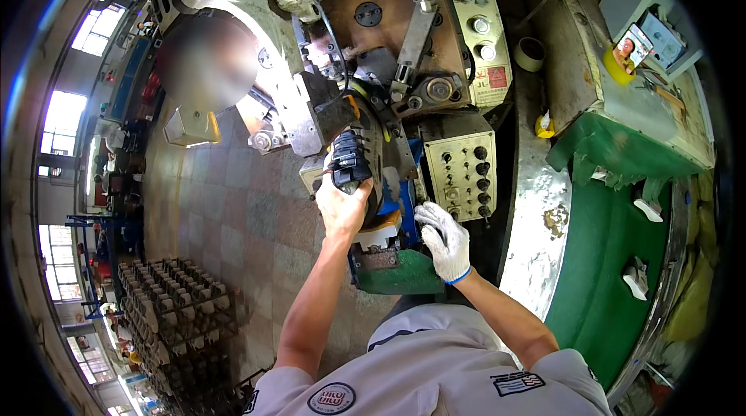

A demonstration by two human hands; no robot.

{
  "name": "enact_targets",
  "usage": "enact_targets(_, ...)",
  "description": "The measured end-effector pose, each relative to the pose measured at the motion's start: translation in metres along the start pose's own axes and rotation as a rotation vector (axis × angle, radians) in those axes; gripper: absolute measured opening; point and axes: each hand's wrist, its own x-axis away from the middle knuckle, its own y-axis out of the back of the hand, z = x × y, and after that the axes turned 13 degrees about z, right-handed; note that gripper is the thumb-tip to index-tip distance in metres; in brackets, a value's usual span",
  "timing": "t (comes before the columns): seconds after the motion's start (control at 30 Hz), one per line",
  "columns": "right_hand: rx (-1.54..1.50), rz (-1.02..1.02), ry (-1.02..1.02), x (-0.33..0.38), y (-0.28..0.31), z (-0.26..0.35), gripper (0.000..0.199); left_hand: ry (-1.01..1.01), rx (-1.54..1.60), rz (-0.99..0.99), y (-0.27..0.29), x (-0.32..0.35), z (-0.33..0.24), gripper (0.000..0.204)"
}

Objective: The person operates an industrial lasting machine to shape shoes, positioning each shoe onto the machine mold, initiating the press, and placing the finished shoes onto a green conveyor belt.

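Head view shows the bare left hand (343, 211) closed around the lower end of a black, ridged, rounded piece (349, 156) at the brown metal machine (396, 4); the white-gloved right hand (445, 243), fingers loosely bent, is near a cream control box (463, 175), its grip unclear.

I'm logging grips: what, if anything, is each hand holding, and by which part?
The bare left hand grips a black ribbed piece by its near end. The gloved right hand shows nothing held.
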Motion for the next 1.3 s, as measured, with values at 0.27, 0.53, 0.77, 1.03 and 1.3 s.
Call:
enact_targets(0.27,-0.05,-0.111,-0.008,0.004,0.0,0.007,0.052,-0.019,0.015,-0.001,-0.003,0.003,-0.01,0.048)
enact_targets(0.53,0.111,-0.189,0.008,0.001,0.002,0.022,0.05,-0.106,0.206,0.026,0.023,-0.009,0.006,0.04)
enact_targets(0.77,-0.589,-0.034,-0.125,-0.041,0.011,0.04,0.092,-0.017,1.299,0.47,0.027,0.054,-0.001,0.065)
enact_targets(1.03,-1.287,0.006,0.083,-0.018,-0.013,0.124,0.066,0.071,1.56,0.955,-0.026,0.127,0.027,0.066)
enact_targets(1.3,-0.634,-0.154,0.119,0.045,0.021,0.136,0.082,-0.203,1.048,0.674,-0.026,0.12,-0.056,0.057)
